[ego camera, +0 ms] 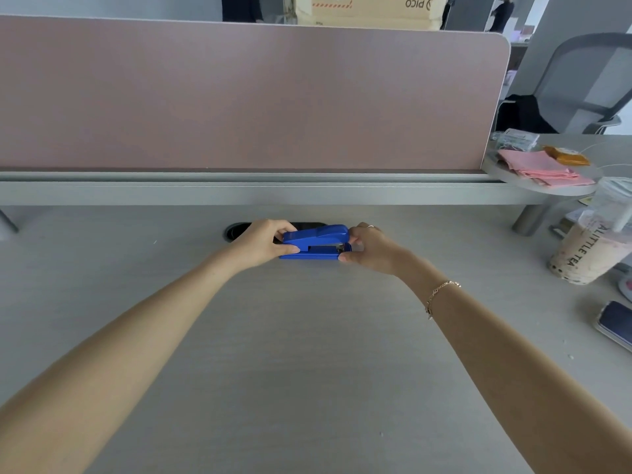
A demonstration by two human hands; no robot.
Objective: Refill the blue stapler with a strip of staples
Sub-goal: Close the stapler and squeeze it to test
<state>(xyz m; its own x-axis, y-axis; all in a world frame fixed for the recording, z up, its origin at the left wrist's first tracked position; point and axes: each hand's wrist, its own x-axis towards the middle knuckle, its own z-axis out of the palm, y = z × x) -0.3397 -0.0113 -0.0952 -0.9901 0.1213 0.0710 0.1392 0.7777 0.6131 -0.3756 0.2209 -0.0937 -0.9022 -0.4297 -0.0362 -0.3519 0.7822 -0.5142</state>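
Observation:
The blue stapler (316,241) lies lengthwise on the pale desk (307,354), just in front of a dark cable slot. My left hand (263,242) grips its left end, thumb at the front and fingers over the back. My right hand (371,248) pinches the right end, where a bit of metal shows at the stapler's mouth. The stapler's lid looks down and closed. I see no loose strip of staples; anything in my right fingers is hidden.
A pink partition (239,94) and grey rail close off the back. At the right stand a bubble-tea cup (588,248), a phone (617,325), and a round shelf with pink cloths (543,169). A grey chair (588,80) stands beyond.

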